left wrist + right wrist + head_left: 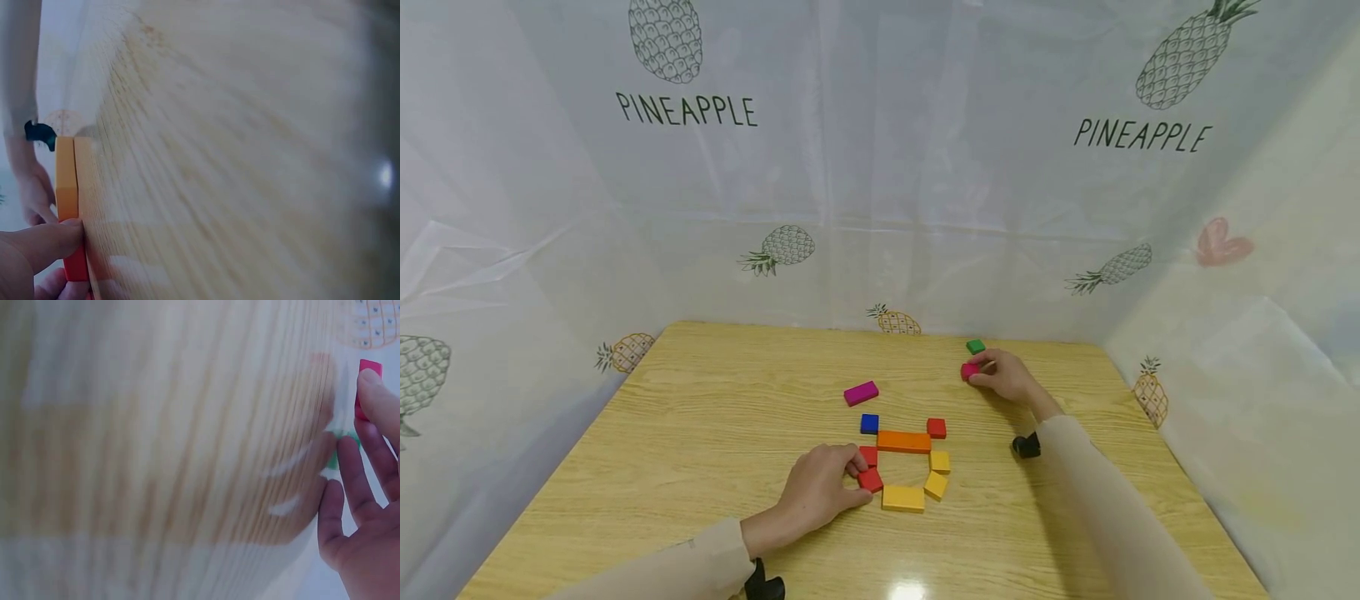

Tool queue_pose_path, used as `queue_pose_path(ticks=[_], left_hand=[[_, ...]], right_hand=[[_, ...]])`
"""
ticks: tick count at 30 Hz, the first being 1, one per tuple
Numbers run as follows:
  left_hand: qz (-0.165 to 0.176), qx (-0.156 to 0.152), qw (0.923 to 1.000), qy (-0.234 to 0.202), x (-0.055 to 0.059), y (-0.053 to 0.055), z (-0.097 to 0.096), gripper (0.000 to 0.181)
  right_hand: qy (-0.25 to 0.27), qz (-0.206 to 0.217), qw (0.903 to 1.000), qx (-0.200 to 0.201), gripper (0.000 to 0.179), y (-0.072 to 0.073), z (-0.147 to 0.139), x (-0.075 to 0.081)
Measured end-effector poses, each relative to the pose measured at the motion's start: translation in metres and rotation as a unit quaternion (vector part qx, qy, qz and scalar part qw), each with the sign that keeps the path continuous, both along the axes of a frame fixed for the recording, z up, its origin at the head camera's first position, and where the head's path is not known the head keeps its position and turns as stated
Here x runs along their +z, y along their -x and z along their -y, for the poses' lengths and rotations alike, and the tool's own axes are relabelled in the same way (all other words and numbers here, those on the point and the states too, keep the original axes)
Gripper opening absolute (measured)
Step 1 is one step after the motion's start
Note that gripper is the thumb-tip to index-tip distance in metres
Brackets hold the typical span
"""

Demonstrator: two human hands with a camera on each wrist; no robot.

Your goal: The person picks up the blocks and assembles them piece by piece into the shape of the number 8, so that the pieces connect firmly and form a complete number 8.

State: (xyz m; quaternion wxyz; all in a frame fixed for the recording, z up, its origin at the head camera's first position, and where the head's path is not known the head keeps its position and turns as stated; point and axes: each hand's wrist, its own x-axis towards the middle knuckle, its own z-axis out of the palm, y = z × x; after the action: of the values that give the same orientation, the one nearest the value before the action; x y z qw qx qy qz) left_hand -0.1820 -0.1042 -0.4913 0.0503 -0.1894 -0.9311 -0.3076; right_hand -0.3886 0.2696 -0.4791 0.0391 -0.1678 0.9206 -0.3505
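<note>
My right hand (1006,377) pinches a pink block (970,372) between thumb and fingers at the far right of the table. In the right wrist view the pink block (370,364) is held off the tabletop, with the other fingers spread below. Just behind that hand lies a green block (975,346). My left hand (822,492) pinches a red block (870,480) at the lower left of a ring of blocks. In the left wrist view its thumb (65,236) lies against the red block (76,265). Another red block (868,455) touches it above, near the fingers.
The ring also has a long orange block (904,442), a wide yellow block (903,498) and two small yellow blocks (939,462). A blue block (869,424) and a red block (936,427) sit at its upper corners. Beyond lies a purple block (861,393). Pineapple-print sheeting (910,167) surrounds the table.
</note>
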Motion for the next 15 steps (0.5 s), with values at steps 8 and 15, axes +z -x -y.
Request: queue_pose_path(ticks=[8, 15], left_hand=[[0.0, 0.001, 1.0, 0.0, 0.0, 0.0, 0.0, 0.031], [-0.002, 0.001, 1.0, 0.001, 0.002, -0.001, 0.0, 0.031]], right_hand=[[-0.01, -0.014, 0.9981, 0.059, 0.034, -0.014, 0.017, 0.001], [-0.015, -0.014, 0.9943, 0.105, 0.032, -0.024, 0.033, 0.0]])
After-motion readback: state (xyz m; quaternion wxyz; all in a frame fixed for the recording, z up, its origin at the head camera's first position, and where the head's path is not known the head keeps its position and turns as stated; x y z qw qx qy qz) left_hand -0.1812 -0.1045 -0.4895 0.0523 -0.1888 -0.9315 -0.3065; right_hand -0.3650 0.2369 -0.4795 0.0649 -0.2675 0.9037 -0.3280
